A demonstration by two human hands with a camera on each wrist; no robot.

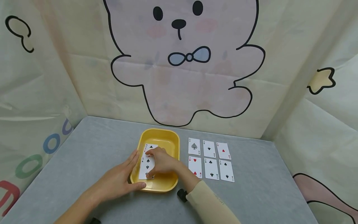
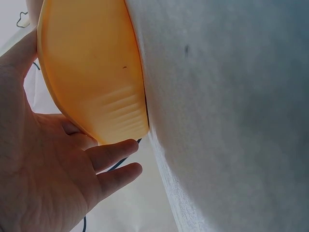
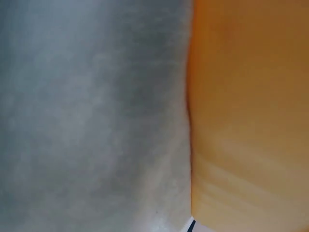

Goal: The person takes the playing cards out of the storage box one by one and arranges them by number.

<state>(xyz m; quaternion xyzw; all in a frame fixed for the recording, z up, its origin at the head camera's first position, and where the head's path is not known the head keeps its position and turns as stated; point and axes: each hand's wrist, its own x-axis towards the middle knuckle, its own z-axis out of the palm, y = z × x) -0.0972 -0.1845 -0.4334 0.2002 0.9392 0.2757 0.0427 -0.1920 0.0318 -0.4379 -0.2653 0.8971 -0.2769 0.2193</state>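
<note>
A yellow tray stands on the table with playing cards lying along its left side. In it, my right hand reaches down from the right and pinches a three of spades between thumb and fingers at its ends. Just behind that card shows a three of clubs, partly covered. My left hand rests against the tray's front left corner, fingers straight along the left wall and thumb at the front rim. In the left wrist view, the left hand is beside the tray's outer wall. The right wrist view hides the right hand.
Right of the tray, two rows of cards lie face up on the grey table. The back row holds aces, among them the ace of spades; the front row holds twos, among them the two of hearts. A printed cloth hangs behind.
</note>
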